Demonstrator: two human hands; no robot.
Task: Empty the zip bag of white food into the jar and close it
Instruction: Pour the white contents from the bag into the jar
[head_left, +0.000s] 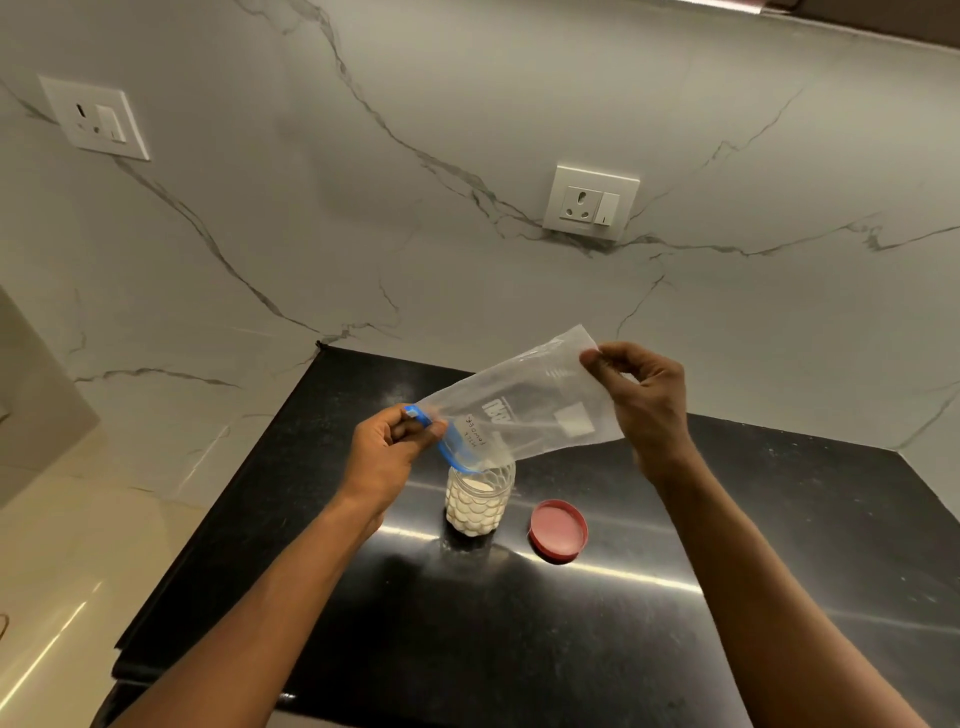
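A clear zip bag (524, 405) with a blue zip strip hangs tilted over a small clear jar (479, 501). Its blue mouth points down into the jar's opening. My left hand (387, 449) pinches the blue zip end just left of the jar. The bag's bottom edge is held higher up on the right by my right hand (641, 402). The bag looks nearly see-through, with handwriting and a white label on it. The jar has a patterned wall and is mostly full of white food. Its red lid (558, 530) lies open side up on the counter, right of the jar.
The jar stands on a black glossy counter (727, 545) against a marble wall. Two white wall sockets (589, 202) (96, 117) sit above. A beige surface (67, 545) lies lower on the left, past the counter's edge.
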